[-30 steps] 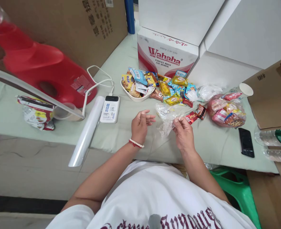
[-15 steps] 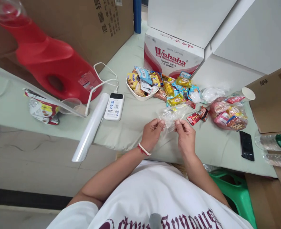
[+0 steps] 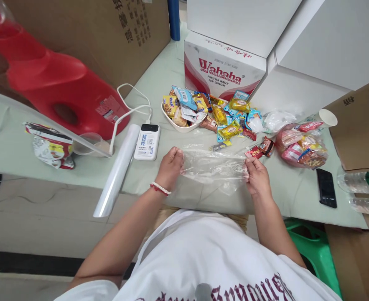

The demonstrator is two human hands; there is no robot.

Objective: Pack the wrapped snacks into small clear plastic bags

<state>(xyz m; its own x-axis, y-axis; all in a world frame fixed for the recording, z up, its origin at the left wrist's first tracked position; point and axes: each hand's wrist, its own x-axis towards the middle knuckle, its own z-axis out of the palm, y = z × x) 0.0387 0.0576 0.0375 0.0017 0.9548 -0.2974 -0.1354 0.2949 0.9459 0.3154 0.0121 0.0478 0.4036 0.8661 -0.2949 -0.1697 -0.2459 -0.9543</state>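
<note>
The bench [image 3: 291, 192] is lit brightly and evenly, and only soft shadows are cast on it. Streaks of glare are thrown off the clear plastic [image 3: 214, 165] near its front edge, and a pale sheen is carried by the roll [image 3: 117, 171] jutting over that edge further left. Toward the left end, the red jug [image 3: 62, 79] is stretched by the wide lens. Large print on the water box [image 3: 225, 69] is rendered legibly; tiny lettering on the jug's label [image 3: 112, 110] is blurred.
</note>
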